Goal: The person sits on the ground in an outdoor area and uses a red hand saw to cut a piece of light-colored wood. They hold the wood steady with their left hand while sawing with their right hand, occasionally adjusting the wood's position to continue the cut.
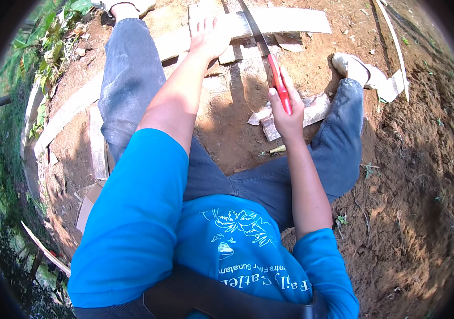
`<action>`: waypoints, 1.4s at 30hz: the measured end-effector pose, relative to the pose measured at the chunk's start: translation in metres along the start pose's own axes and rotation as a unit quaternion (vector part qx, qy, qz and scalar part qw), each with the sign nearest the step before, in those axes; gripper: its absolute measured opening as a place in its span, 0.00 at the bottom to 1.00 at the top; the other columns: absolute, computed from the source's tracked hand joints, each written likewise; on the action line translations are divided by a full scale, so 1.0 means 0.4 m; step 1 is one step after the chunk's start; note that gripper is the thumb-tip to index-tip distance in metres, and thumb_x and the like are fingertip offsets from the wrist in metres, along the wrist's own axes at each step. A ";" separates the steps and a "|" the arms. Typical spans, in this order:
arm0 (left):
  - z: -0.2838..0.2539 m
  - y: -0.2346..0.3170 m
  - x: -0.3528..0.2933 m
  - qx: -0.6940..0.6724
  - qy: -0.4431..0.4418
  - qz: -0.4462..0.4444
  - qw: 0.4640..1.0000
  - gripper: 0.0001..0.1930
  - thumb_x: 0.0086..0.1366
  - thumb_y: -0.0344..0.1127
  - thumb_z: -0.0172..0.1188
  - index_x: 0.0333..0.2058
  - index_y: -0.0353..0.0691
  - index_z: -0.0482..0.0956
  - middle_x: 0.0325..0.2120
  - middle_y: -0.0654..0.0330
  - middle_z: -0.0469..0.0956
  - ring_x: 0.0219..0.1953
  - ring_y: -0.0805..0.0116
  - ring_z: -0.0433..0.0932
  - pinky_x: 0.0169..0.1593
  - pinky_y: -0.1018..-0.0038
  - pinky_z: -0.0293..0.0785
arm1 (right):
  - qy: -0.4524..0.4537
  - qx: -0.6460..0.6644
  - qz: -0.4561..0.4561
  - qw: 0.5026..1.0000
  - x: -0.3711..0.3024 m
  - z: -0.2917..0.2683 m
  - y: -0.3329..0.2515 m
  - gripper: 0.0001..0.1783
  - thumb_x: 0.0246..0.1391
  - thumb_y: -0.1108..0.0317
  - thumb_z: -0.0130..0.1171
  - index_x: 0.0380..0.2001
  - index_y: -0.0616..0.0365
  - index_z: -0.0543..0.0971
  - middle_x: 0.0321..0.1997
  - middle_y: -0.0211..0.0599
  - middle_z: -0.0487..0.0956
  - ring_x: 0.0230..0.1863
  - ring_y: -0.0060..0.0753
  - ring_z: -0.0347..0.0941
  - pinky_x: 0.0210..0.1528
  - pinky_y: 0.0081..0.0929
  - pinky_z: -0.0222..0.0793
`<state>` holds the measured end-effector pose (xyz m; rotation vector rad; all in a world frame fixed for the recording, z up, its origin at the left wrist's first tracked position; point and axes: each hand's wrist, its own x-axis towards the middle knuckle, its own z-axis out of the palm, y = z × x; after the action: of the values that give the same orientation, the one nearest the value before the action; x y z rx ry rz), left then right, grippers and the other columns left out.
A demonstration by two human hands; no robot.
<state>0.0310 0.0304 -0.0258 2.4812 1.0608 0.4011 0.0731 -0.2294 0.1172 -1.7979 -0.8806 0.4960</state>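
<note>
My right hand [289, 112] is closed round the red handle [280, 85] of a long-bladed hand tool. Its narrow, slightly curved blade [253, 25] points away from me and crosses over a pale plank [296, 20]; I cannot make out whether its edge has teeth. Left of the blade, my left hand [208, 38] lies flat on the same plank with fingers spread, pressing on it with a straight arm. The plank runs crosswise between my feet, over other wood pieces [248, 69]. The blade's far end is cut off by the top of the view.
A short, rough board piece [312, 114] lies by my right leg. Curved pale strips [73, 111] lie left of my left leg, near a cardboard-coloured box [88, 204]. A thin pole [397, 48] lies far right on the bare soil [413, 175]. Green plants [46, 53] edge the left.
</note>
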 end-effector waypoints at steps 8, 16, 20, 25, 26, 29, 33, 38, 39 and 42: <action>-0.001 0.001 -0.015 -0.011 -0.018 -0.009 1.000 0.34 0.73 0.57 0.43 0.71 0.44 0.58 0.73 0.48 0.53 0.75 0.49 0.49 0.75 0.49 0.41 | -0.036 0.001 0.094 0.995 -0.069 -0.015 0.034 0.33 0.65 0.69 0.60 0.70 0.65 0.65 0.65 0.48 0.74 0.64 0.30 0.70 0.65 0.27 0.64; 0.014 0.005 -0.005 0.007 -0.050 -0.017 0.999 0.35 0.74 0.56 0.40 0.72 0.44 0.55 0.73 0.48 0.54 0.76 0.52 0.47 0.76 0.50 0.34 | -0.007 -0.046 0.107 0.993 -0.052 -0.070 -0.121 0.30 0.64 0.72 0.59 0.68 0.60 0.69 0.60 0.44 0.79 0.55 0.24 0.76 0.57 0.24 0.70; 0.016 -0.017 -0.010 0.053 -0.009 -0.019 0.998 0.35 0.74 0.56 0.40 0.72 0.44 0.54 0.72 0.48 0.55 0.76 0.50 0.48 0.76 0.50 0.34 | -0.033 -0.056 0.131 0.989 -0.100 -0.139 -0.295 0.30 0.63 0.75 0.58 0.68 0.61 0.69 0.62 0.44 0.78 0.60 0.25 0.73 0.61 0.25 0.68; 0.015 -0.008 -0.019 0.038 0.001 -0.015 0.999 0.35 0.74 0.57 0.39 0.72 0.43 0.55 0.72 0.46 0.55 0.74 0.48 0.51 0.75 0.48 0.40 | -0.014 -0.063 0.151 0.986 -0.105 -0.184 -0.358 0.28 0.63 0.74 0.58 0.66 0.65 0.71 0.55 0.41 0.81 0.50 0.22 0.76 0.52 0.20 0.71; 0.023 -0.015 -0.023 0.046 0.011 -0.014 0.999 0.35 0.74 0.57 0.39 0.71 0.43 0.56 0.71 0.45 0.55 0.73 0.47 0.52 0.74 0.47 0.42 | -0.009 -0.063 0.156 0.986 -0.091 -0.180 -0.358 0.27 0.62 0.74 0.58 0.65 0.66 0.72 0.52 0.40 0.82 0.46 0.20 0.76 0.48 0.18 0.72; 0.043 -0.002 -0.016 -0.036 0.049 -0.026 0.998 0.35 0.74 0.58 0.39 0.71 0.42 0.57 0.71 0.44 0.56 0.73 0.47 0.53 0.74 0.46 0.43 | -0.021 -0.044 0.122 0.991 0.011 -0.089 -0.239 0.25 0.61 0.74 0.59 0.62 0.66 0.75 0.43 0.35 0.84 0.34 0.14 0.73 0.37 0.14 0.69; 0.046 0.011 -0.047 0.025 0.030 0.007 0.999 0.35 0.74 0.57 0.40 0.71 0.40 0.56 0.70 0.44 0.57 0.73 0.48 0.53 0.74 0.46 0.42 | -0.054 -0.020 0.076 0.995 0.058 0.015 -0.224 0.24 0.60 0.73 0.60 0.60 0.65 0.76 0.32 0.26 0.79 0.30 0.12 0.67 0.33 0.15 0.64; 0.022 -0.010 -0.016 0.049 0.005 -0.002 0.999 0.36 0.74 0.57 0.40 0.72 0.41 0.54 0.73 0.45 0.51 0.76 0.49 0.49 0.75 0.49 0.36 | -0.006 0.044 0.076 0.996 0.049 -0.051 -0.170 0.27 0.64 0.73 0.59 0.65 0.68 0.71 0.50 0.37 0.82 0.41 0.14 0.74 0.45 0.15 0.70; 0.019 -0.013 -0.017 0.046 -0.011 -0.008 0.999 0.36 0.74 0.56 0.40 0.72 0.41 0.54 0.73 0.45 0.51 0.76 0.49 0.48 0.75 0.49 0.36 | -0.021 0.044 0.092 0.995 0.043 -0.063 -0.166 0.28 0.65 0.72 0.59 0.66 0.67 0.70 0.51 0.38 0.82 0.44 0.15 0.75 0.48 0.16 0.70; 0.014 -0.006 -0.002 0.030 -0.052 -0.019 0.998 0.36 0.74 0.56 0.40 0.73 0.42 0.53 0.74 0.45 0.50 0.76 0.49 0.47 0.75 0.49 0.35 | -0.051 0.016 0.124 0.991 0.019 -0.079 -0.158 0.30 0.65 0.70 0.60 0.68 0.65 0.68 0.54 0.39 0.81 0.50 0.18 0.75 0.53 0.18 0.70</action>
<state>0.0314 0.0298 -0.0318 2.5001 1.0909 0.2291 0.0786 -0.2305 0.1880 -1.8750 -0.7171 0.7632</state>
